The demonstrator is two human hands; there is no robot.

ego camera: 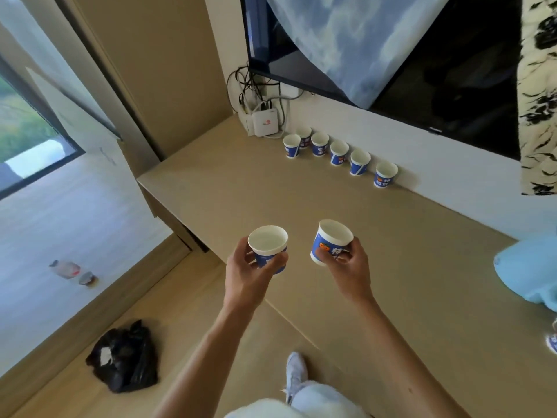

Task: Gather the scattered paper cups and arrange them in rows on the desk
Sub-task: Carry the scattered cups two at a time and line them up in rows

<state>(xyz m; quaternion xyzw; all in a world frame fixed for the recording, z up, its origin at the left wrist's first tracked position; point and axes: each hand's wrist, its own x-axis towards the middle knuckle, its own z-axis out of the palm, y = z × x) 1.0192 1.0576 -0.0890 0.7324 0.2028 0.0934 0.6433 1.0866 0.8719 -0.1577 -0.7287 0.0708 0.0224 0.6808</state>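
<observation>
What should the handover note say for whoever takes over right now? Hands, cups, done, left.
Left hand: grip shut on one paper cup, upright, held above the desk.
Right hand: grip shut on a second cup, tilted slightly.
Done: six cups stand along the wall at the desk's far edge, five in line and one set just in front at the left end.
Left: set down both held cups in line. No other loose cups show in view.

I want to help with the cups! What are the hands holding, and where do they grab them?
Each hand holds one paper cup by its side wall: the left hand grips the left cup, the right hand the right cup, openings up.
</observation>
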